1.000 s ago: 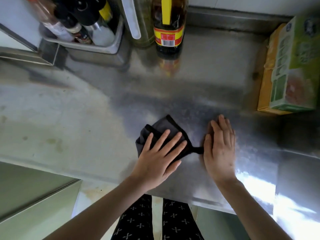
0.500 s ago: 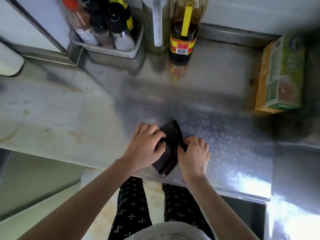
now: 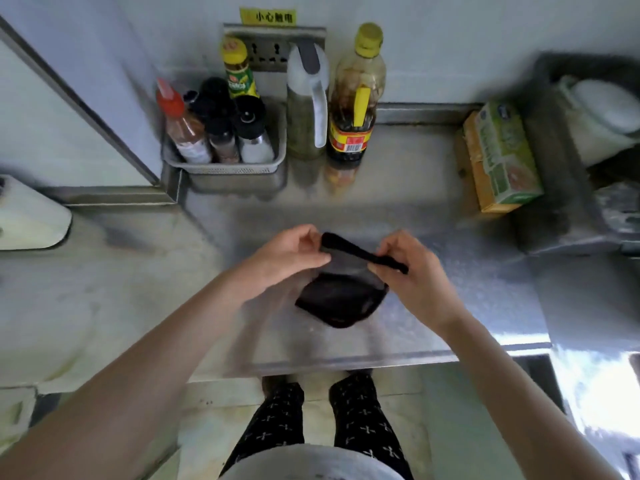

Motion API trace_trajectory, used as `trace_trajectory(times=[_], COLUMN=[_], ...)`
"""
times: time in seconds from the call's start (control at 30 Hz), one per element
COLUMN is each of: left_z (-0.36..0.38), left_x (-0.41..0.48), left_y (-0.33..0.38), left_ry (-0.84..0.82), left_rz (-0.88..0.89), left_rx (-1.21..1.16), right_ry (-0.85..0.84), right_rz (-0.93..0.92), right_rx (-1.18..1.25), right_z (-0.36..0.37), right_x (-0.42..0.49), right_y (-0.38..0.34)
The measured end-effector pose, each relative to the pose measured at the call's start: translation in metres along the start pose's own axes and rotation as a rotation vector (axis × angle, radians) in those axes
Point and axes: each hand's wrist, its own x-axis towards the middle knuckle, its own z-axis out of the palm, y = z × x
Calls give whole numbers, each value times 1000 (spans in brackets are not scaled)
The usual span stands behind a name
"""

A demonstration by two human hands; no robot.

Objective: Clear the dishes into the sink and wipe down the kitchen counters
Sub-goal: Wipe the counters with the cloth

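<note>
Both hands, left hand (image 3: 291,254) and right hand (image 3: 412,271), pinch the dark grey cloth (image 3: 341,299) taut above the stainless steel table (image 3: 450,306); fold it, seemingly damp, squarely before wiping.

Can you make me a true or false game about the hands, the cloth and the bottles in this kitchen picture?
1. Both hands hold the dark cloth. True: left hand and right hand pinch its top edge.
2. The cloth is white. False: it is dark.
3. The big bottle has a yellow cap. True.
4. The green box is in the basket. False: it lies on the counter, far right.
</note>
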Motion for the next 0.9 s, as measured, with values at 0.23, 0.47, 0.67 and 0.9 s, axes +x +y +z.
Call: trace_trajectory(times=[0.23, 0.47, 0.67, 0.9], left_z=[-38, -33, -26, -43], left_x=[-47, -91, -104, -76], left_y=[61, -24, -80, -100], left_ry=[155, 145, 101, 548], left_rz=[225, 38, -146, 48], left_rx=[-108, -76, 23, 537], right_ry=[113, -43, -218, 200], right_rz=[-181, -7, 130, 13], right_rx=[31, -114, -216, -685], right_z=[4, 67, 98, 155], right_x=[4, -43, -38, 3], right_y=[-79, -38, 0, 35])
